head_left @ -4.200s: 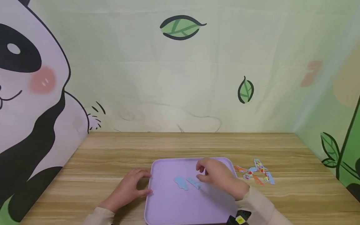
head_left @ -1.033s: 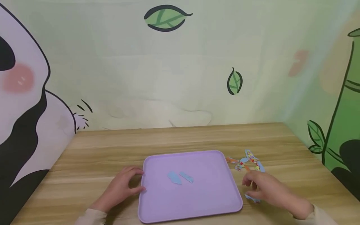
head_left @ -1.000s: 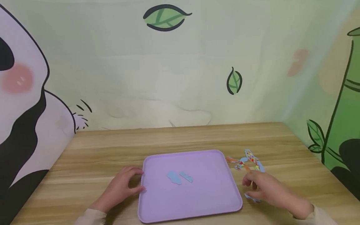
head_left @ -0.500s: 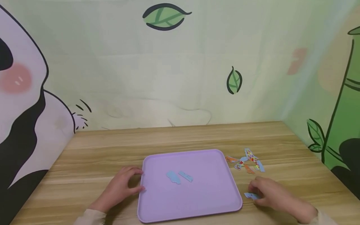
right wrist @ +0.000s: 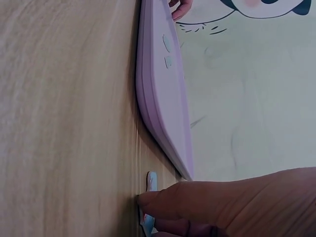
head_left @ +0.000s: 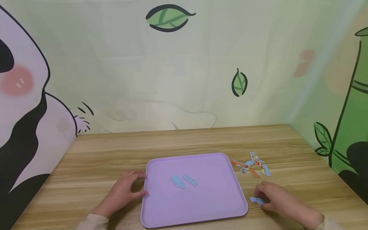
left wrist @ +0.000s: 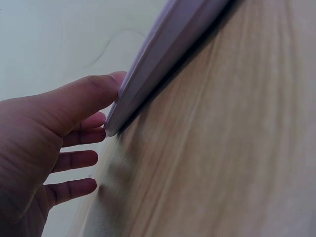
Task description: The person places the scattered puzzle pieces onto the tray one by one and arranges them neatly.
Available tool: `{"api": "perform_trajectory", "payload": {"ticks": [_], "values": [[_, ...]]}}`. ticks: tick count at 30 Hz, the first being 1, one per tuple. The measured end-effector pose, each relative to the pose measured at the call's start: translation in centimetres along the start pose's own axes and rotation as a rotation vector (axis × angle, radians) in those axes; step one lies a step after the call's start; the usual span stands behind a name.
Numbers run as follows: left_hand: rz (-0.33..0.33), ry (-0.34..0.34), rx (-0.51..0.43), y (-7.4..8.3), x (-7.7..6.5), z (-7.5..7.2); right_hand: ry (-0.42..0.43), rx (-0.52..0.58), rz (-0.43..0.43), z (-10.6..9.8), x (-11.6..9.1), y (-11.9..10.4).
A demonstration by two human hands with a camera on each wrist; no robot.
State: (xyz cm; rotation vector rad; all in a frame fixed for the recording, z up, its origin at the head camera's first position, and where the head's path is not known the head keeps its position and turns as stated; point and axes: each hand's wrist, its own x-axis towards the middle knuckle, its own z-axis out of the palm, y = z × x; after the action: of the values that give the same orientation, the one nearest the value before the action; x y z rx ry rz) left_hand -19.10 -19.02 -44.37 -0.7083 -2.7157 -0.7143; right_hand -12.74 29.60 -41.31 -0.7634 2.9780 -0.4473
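A lilac tray (head_left: 212,198) lies on the table with two pale blue puzzle pieces on it, a wider one (head_left: 177,181) and a narrow strip (head_left: 190,180). At the tray's left rim rests my left hand (head_left: 122,191); its thumb and fingertips touch the edge, the other fingers spread loosely in the left wrist view. My right hand (head_left: 277,198) pinches a light blue puzzle piece (head_left: 256,200) on the table, right of the tray. In the right wrist view the thumb (right wrist: 168,202) covers part of that piece; the fingers behind are mostly hidden.
Several colourful pieces (head_left: 257,161), orange, blue and patterned, lie in a loose group beyond the right hand, close to the tray's right rim. The wood-grain table (head_left: 115,147) ends at a backdrop (head_left: 184,80) printed with leaves and a panda.
My right hand has gone from above the tray to the right, down to the table, and taken hold of a blue piece there. The left hand stays at the rim.
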Motion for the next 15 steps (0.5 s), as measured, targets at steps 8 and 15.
{"api": "perform_trajectory", "payload": {"ticks": [8, 15], "values": [[0.013, 0.004, 0.005, -0.06, 0.03, 0.01, 0.008, 0.012, 0.003, 0.10, -0.22, 0.19], [0.000, -0.002, 0.005, 0.06, 0.03, -0.03, 0.029, 0.005, 0.020, 0.28, -0.52, 0.03]]}}
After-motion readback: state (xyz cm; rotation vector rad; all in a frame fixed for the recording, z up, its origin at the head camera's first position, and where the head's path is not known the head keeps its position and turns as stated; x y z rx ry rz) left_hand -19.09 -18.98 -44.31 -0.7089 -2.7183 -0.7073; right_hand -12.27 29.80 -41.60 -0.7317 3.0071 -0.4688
